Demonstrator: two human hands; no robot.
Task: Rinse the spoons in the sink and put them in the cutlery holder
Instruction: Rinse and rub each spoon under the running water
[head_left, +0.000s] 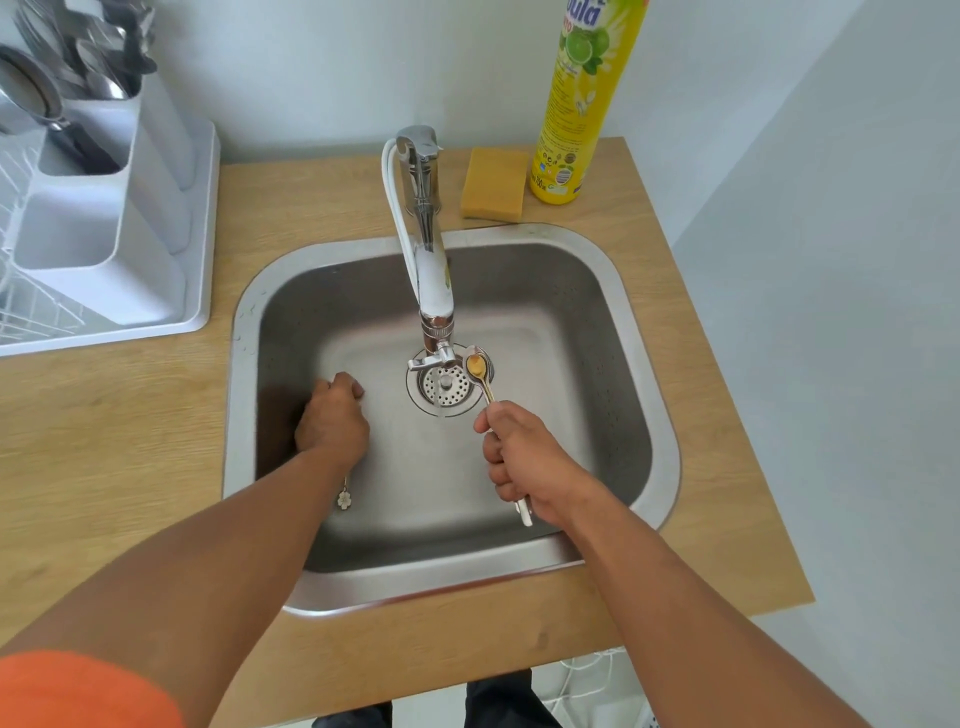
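My right hand (524, 462) grips a small gold spoon (478, 367) over the steel sink (597, 312). Its bowl faces up just right of the faucet spout (436, 312), above the drain strainer (445, 387). A pale handle end (525, 512) sticks out below the same fist. My left hand (332, 415) is curled low in the sink's left half. A thin spoon handle with a flower-shaped end (343, 499) pokes out under its wrist. The white cutlery holder (104, 218) stands at the upper left, and its far compartment holds several utensils.
A white dish rack tray (202, 260) carries the holder on the wooden counter (130, 415). Behind the sink, a yellow sponge (493, 183) and a tall yellow dish-soap bottle (582, 104) stand against the wall. The counter ends just right of the sink.
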